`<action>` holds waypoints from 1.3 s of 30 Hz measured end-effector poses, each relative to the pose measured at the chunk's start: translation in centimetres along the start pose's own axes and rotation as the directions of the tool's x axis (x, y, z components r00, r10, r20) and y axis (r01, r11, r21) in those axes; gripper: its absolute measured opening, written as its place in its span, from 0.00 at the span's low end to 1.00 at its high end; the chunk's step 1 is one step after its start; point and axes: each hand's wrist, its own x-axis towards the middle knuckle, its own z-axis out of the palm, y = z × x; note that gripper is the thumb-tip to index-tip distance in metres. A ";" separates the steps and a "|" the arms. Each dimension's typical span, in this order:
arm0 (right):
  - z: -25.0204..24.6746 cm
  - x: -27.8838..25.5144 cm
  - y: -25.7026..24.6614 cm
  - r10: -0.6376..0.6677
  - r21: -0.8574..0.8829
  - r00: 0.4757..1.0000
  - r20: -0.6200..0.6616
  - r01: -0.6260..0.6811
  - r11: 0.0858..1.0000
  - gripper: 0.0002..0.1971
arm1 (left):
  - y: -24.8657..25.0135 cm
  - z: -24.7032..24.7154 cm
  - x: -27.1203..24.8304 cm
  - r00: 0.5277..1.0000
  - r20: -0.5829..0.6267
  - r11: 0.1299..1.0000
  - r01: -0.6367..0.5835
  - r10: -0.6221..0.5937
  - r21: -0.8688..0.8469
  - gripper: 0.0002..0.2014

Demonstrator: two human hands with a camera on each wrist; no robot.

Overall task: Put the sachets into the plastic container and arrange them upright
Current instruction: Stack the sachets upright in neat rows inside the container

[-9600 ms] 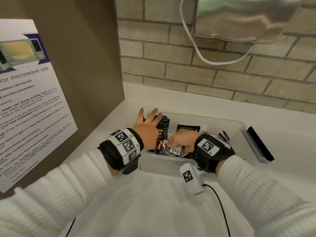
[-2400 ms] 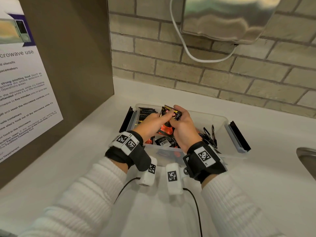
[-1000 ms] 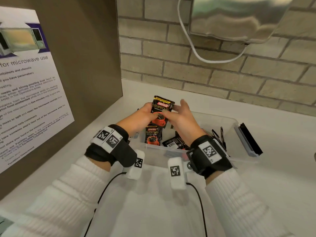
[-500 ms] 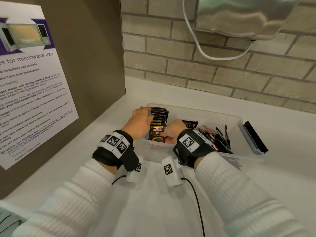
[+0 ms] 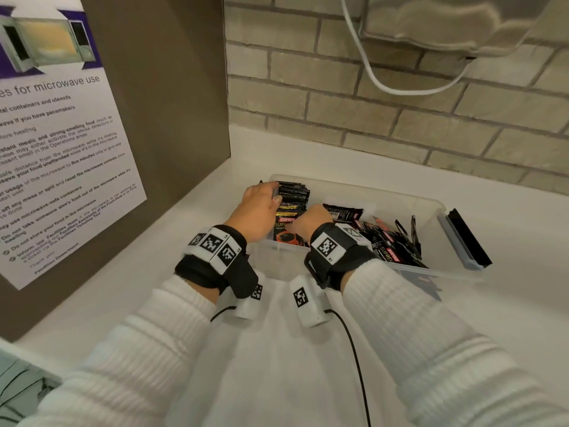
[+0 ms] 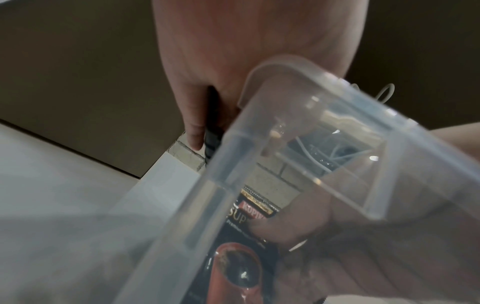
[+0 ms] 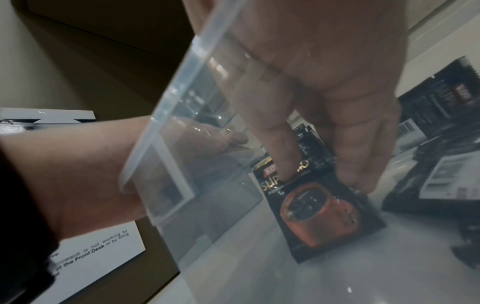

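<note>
A clear plastic container [image 5: 277,260] stands on the white counter. Several black sachets [image 5: 292,195] stand upright in a row at its left end. Loose sachets [image 5: 388,241] lie in a heap in its right half. My left hand [image 5: 261,201] grips the container's left end, its fingers [image 6: 193,127] curled over the black latch there. My right hand [image 5: 308,221] reaches inside. Its fingers [image 7: 285,160] pinch the top of the front sachet [image 7: 324,216], which shows a red cup and stands on the container floor against the row.
A grey and black latch [image 5: 465,241] sticks out at the container's right end. A brown panel with a microwave notice [image 5: 61,149] rises on the left. Behind runs a brick wall [image 5: 369,118] with a white cable [image 5: 385,81]. A black cord [image 5: 354,349] trails over the near counter.
A second ago both hands held the red-cup sachet above the container. It now stands at the front of the upright row, and my left hand has moved to the container's left end.
</note>
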 end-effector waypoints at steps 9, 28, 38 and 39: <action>-0.4 -0.9 0.4 -0.054 0.096 0.997 0.059 0.049 0.994 0.10 | 0.3 -0.1 -0.1 1.000 0.000 1.000 -0.004 0.004 0.001 0.20; -10.6 0.0 12.2 -0.022 -0.498 0.970 0.243 0.144 0.855 0.38 | -0.2 0.3 0.8 0.998 -0.013 0.992 -0.052 0.054 0.112 0.15; -8.3 -0.5 13.7 -0.073 -0.480 0.991 0.110 0.117 0.870 0.27 | 0.3 0.3 0.5 0.999 -0.016 0.986 -0.028 0.031 0.166 0.16; -8.5 -0.7 13.5 -0.049 -0.489 0.990 0.131 0.107 0.866 0.26 | 0.4 0.2 0.5 0.999 -0.015 0.985 -0.027 0.030 0.168 0.16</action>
